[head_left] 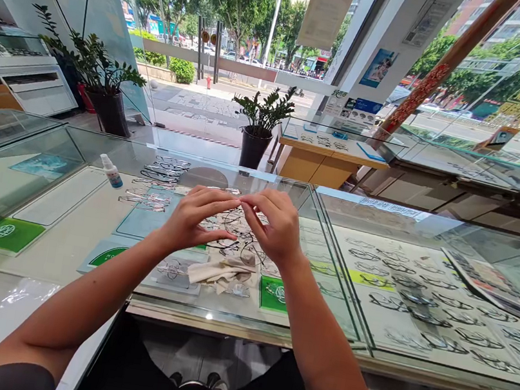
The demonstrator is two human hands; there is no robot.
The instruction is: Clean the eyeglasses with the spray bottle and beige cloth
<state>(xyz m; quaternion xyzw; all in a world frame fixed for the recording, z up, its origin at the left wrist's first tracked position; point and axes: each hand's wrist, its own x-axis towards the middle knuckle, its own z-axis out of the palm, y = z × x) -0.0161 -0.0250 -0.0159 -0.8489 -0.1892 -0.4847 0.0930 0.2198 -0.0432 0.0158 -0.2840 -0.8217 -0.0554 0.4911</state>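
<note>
Both hands are raised over the glass display counter [90, 222], their fingertips meeting near the middle of the view. My left hand [198, 215] is curved, its thumb stretched out apart from the fingers; whether a small thing lies at its fingertips cannot be made out. My right hand [275, 223] has its fingers bent together at the tips, and what they hold, if anything, is too small to name. Beneath and between the hands are eyeglass frames [248, 245]. A beige cloth [214, 273] lies crumpled on the counter just below them.
A spray bottle [111, 171] stands left of the stacked eyeglasses [165, 170]. A green card [274, 294] lies right of the cloth. More glasses [420, 297] fill the right case, with a magazine [496, 282] on it. Potted plants [257, 129] stand beyond the counter.
</note>
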